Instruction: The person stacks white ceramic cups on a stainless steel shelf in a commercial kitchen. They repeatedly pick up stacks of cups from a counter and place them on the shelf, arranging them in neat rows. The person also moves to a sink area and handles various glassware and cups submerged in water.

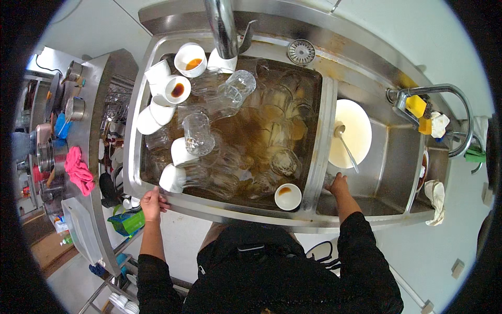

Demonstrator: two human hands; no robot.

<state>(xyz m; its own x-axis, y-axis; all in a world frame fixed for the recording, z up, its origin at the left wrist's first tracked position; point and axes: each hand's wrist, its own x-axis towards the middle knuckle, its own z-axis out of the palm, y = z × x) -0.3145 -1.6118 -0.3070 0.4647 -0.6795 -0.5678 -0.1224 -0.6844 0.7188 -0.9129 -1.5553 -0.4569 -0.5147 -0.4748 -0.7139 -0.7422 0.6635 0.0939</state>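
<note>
My left hand (152, 201) is at the front left rim of the steel sink (188, 202), fingers loosely bent, with nothing visible in it. Close by, a white cup (172, 178) lies tipped in the murky water of the large basin. My right hand (338, 183) reaches down into the smaller basin (362, 196) beside the divider. Something clear, perhaps a glass (328, 179), shows by its fingertips; whether I grip it is unclear. Just beyond is a round white bowl (353, 114) of pale yellowish liquid, with a metal spoon (347, 147) in it.
Clear glasses (198, 135) and white cups, some with brown liquid, crowd the left basin. A small white bowl (288, 197) sits at its front right. A steel spout (221, 29) overhangs the back; a curved faucet (451, 88) stands right. A pink cloth (78, 170) hangs left.
</note>
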